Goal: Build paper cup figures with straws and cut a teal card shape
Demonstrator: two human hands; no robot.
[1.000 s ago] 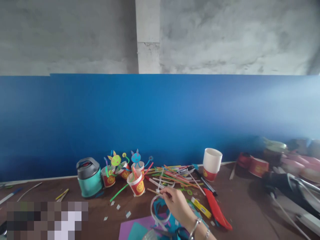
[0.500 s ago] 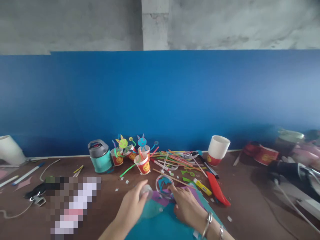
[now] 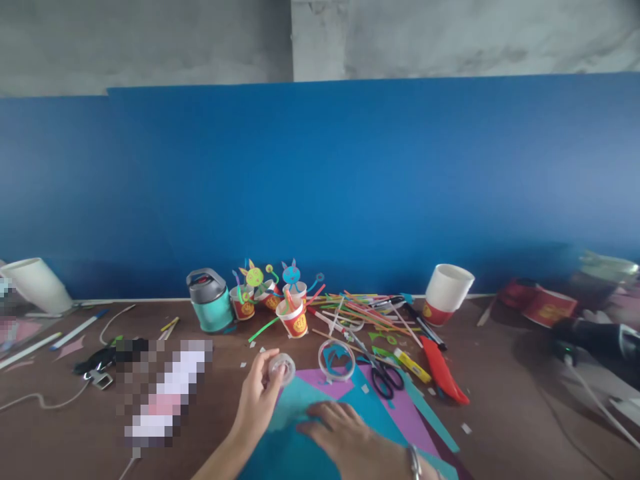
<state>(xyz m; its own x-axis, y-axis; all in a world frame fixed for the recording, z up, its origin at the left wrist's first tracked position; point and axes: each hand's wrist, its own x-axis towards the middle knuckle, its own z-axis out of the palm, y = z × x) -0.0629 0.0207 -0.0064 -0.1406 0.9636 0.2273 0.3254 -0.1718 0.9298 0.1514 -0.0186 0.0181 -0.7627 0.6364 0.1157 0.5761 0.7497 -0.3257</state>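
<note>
My left hand (image 3: 260, 390) grips a small clear roll of tape (image 3: 282, 369) between thumb and fingers, above the left edge of the paper. Over the teal-blue sheets of paper (image 3: 377, 410) lies my right hand (image 3: 345, 433), slightly blurred, fingers stretched out and nothing visible in them; whether it touches the sheets I cannot tell. Just beyond it are black-handled scissors (image 3: 384, 379) with closed blades. A larger clear ring (image 3: 337, 361), perhaps a tape roll, rests at the paper's top edge with blue scraps inside. Purple paper (image 3: 417, 420) shows beneath the blue.
Paper cups (image 3: 293, 319) with straws and paper animal faces stand behind, beside a teal flask (image 3: 213, 307). Loose straws (image 3: 370, 312) lie in a pile. Rightward are a yellow glue stick (image 3: 413, 367), a red object (image 3: 443, 373) and stacked white cups (image 3: 449, 293). A blue partition (image 3: 320, 187) closes the back.
My right hand has drawn back toward me from the clear ring, onto the blue paper. The scissors now show there. My left hand keeps the tape roll, moved slightly left. The view has shifted.
</note>
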